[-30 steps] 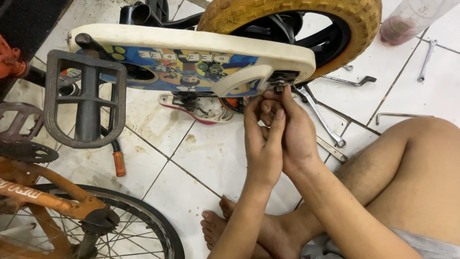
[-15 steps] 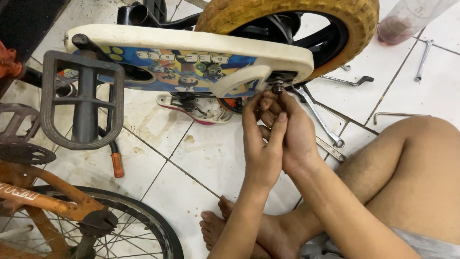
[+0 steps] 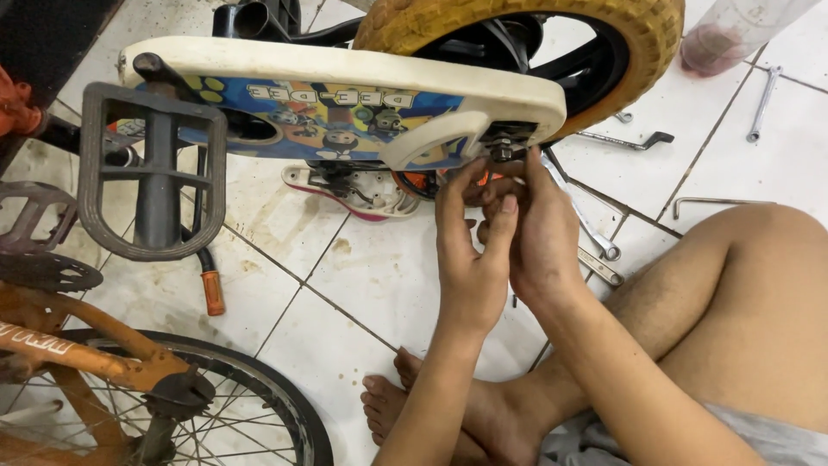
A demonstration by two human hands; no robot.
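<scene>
A small bicycle lies upside down on the tiled floor, with a cream chain guard (image 3: 345, 65) carrying a colourful sticker and a black wheel with a yellow tyre (image 3: 638, 43). The dark axle nut (image 3: 503, 152) sits at the guard's right end. My left hand (image 3: 470, 250) and my right hand (image 3: 542, 233) are raised side by side just under it. The fingertips of both hands are pinched together around the nut and axle end. What lies between the fingers is hidden.
A grey pedal (image 3: 155, 181) hangs at the left. Wrenches (image 3: 628, 140) (image 3: 764, 102), a hex key (image 3: 711, 203) and spanners (image 3: 595, 246) lie on the tiles, with an orange-handled screwdriver (image 3: 212, 293). An orange bicycle with a spoked wheel (image 3: 216, 406) fills the bottom left. My bent leg (image 3: 733, 302) is on the right.
Both hands stay at the axle nut, and only the fingers shift slightly. The view has drifted a little.
</scene>
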